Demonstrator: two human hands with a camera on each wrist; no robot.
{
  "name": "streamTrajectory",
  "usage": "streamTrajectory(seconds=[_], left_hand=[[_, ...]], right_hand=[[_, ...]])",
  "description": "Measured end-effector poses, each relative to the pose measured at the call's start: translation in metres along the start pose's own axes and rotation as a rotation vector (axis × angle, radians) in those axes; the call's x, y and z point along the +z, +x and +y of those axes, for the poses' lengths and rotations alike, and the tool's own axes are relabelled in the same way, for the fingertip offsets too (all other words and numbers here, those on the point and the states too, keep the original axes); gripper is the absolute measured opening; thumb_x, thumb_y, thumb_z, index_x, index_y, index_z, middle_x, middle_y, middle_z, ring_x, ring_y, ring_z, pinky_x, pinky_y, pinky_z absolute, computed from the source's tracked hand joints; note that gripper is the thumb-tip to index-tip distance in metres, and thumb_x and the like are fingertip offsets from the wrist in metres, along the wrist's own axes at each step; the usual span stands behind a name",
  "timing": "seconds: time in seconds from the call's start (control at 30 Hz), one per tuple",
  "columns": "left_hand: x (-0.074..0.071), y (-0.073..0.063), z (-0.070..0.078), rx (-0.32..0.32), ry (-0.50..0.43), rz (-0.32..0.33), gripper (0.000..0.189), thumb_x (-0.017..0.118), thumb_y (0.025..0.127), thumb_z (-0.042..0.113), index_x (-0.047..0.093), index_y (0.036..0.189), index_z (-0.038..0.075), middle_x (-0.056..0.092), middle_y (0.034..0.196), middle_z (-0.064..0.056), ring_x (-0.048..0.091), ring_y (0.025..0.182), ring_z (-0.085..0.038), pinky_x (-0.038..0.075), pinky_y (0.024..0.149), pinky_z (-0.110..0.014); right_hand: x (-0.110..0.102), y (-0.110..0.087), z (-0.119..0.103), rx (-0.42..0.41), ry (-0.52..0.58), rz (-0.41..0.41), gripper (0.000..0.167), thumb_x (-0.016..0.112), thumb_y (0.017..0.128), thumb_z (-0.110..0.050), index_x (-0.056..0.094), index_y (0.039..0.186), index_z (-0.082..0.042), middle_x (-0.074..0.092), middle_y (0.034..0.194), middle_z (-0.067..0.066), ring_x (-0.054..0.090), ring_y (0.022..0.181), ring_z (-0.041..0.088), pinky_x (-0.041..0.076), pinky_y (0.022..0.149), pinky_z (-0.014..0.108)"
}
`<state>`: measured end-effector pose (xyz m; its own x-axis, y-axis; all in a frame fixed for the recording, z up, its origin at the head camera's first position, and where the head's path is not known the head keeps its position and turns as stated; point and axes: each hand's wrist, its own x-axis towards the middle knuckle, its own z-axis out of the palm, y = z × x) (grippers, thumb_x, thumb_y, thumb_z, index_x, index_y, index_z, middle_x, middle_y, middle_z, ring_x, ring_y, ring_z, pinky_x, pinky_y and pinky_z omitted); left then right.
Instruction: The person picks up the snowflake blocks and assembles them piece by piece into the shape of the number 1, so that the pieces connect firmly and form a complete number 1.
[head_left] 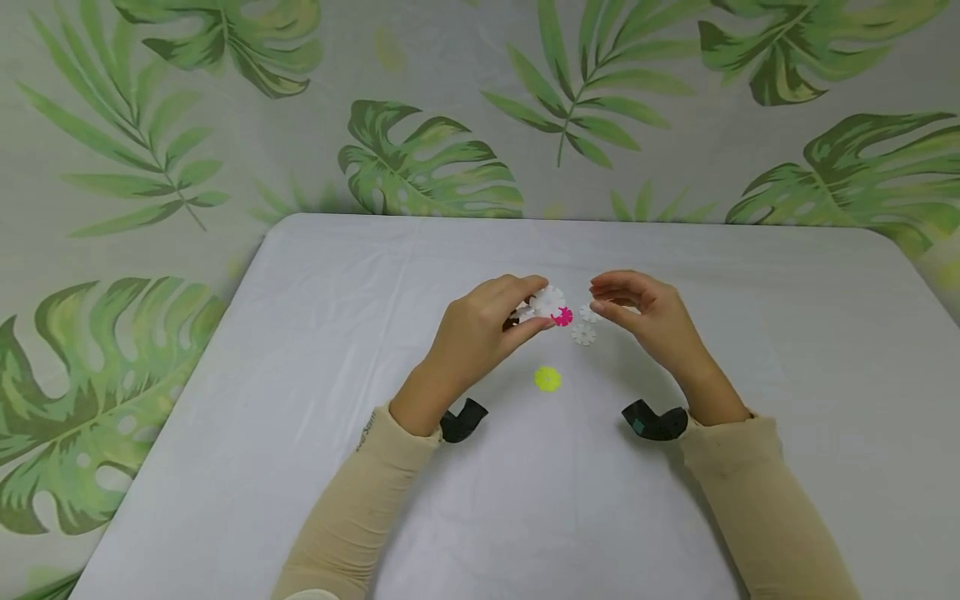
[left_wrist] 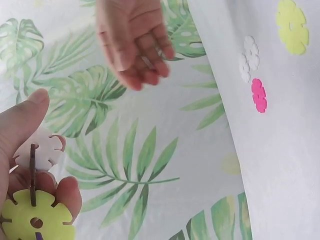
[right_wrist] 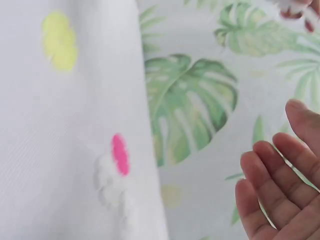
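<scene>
My left hand [head_left: 480, 329] holds a small cluster of joined flower-shaped plastic discs. In the left wrist view the cluster shows a white disc [left_wrist: 50, 155], a dark disc [left_wrist: 33, 172] seen edge-on, and a yellow disc [left_wrist: 37, 212] with a round centre hole. Thumb and curled fingers lie about it, partly hiding it. To its right is my right hand [head_left: 656, 321], raised over the table with relaxed fingers. The right wrist view shows that palm [right_wrist: 287, 195] with nothing in it.
On the white-covered table [head_left: 300, 500] lie a pink disc [head_left: 564, 317], a white disc [head_left: 583, 334] with another white one beside it, and a loose yellow disc [head_left: 547, 379] nearer me. Behind the far edge hangs a leaf-patterned cloth [head_left: 450, 50]. Black wrist mounts [head_left: 654, 422] jut inward.
</scene>
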<state>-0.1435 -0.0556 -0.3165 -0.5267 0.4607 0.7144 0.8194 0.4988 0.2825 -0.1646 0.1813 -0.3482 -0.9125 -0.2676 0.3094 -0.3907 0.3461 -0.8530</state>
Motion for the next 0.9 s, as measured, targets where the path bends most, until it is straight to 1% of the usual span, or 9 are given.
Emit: streamTrajectory(seconds=[0.17, 0.27, 0.37, 0.47, 0.63, 0.77, 0.9], left_hand=[[0.000, 0.000, 0.000, 0.002, 0.002, 0.010, 0.034, 0.073, 0.077, 0.019, 0.062, 0.104, 0.002, 0.063, 0.089, -0.004, 0.054, 0.066, -0.009, 0.042, 0.061, -0.012], [-0.001, 0.000, -0.001, 0.003, 0.007, 0.011, 0.034, 0.073, 0.077, 0.019, 0.062, 0.104, 0.002, 0.063, 0.088, -0.003, 0.054, 0.066, -0.009, 0.042, 0.060, -0.012], [-0.001, 0.000, 0.000, -0.001, 0.010, 0.008, 0.034, 0.072, 0.077, 0.020, 0.062, 0.104, 0.002, 0.063, 0.088, -0.003, 0.054, 0.067, -0.009, 0.042, 0.060, -0.012], [-0.001, 0.000, 0.000, -0.005, 0.009, 0.007, 0.034, 0.072, 0.077, 0.021, 0.062, 0.104, 0.003, 0.063, 0.089, -0.003, 0.054, 0.067, -0.008, 0.042, 0.061, -0.012], [-0.001, 0.000, 0.000, -0.007, 0.004, 0.004, 0.035, 0.072, 0.077, 0.021, 0.062, 0.104, 0.002, 0.063, 0.090, -0.004, 0.054, 0.067, -0.009, 0.042, 0.061, -0.012], [-0.001, 0.000, 0.000, -0.008, 0.006, -0.002, 0.034, 0.072, 0.077, 0.021, 0.062, 0.104, 0.002, 0.063, 0.090, -0.004, 0.054, 0.067, -0.009, 0.042, 0.061, -0.012], [-0.001, 0.000, 0.000, -0.009, 0.013, -0.004, 0.034, 0.072, 0.077, 0.021, 0.062, 0.104, 0.002, 0.063, 0.090, -0.004, 0.053, 0.066, -0.008, 0.041, 0.060, -0.012]], right_hand=[[0.000, 0.002, 0.026, 0.083, -0.039, -0.051, 0.037, 0.066, 0.083, -0.011, 0.055, 0.115, 0.002, 0.058, 0.109, 0.018, 0.056, 0.093, 0.019, 0.043, 0.079, 0.019], [0.001, 0.002, 0.039, 0.127, -0.069, -0.094, 0.040, 0.066, 0.083, -0.014, 0.054, 0.117, 0.003, 0.057, 0.111, 0.018, 0.055, 0.094, 0.023, 0.043, 0.079, 0.019], [0.002, 0.002, 0.049, 0.172, -0.101, -0.137, 0.041, 0.067, 0.082, -0.018, 0.054, 0.117, 0.001, 0.058, 0.110, 0.015, 0.054, 0.093, 0.022, 0.043, 0.080, 0.021], [0.003, 0.001, 0.057, 0.194, -0.146, -0.172, 0.041, 0.068, 0.081, -0.019, 0.056, 0.116, -0.001, 0.057, 0.106, 0.014, 0.053, 0.090, 0.022, 0.043, 0.078, 0.025], [0.005, -0.001, 0.063, 0.201, -0.238, -0.213, 0.037, 0.069, 0.080, -0.019, 0.059, 0.113, -0.005, 0.055, 0.097, 0.009, 0.049, 0.083, 0.021, 0.041, 0.072, 0.030], [0.007, -0.001, 0.063, 0.196, -0.308, -0.245, 0.032, 0.069, 0.081, -0.019, 0.062, 0.109, -0.006, 0.050, 0.091, 0.009, 0.043, 0.081, 0.022, 0.038, 0.069, 0.031], [0.009, 0.000, 0.062, 0.204, -0.312, -0.254, 0.030, 0.070, 0.079, -0.016, 0.058, 0.105, -0.007, 0.048, 0.090, 0.009, 0.043, 0.081, 0.022, 0.038, 0.069, 0.033]])
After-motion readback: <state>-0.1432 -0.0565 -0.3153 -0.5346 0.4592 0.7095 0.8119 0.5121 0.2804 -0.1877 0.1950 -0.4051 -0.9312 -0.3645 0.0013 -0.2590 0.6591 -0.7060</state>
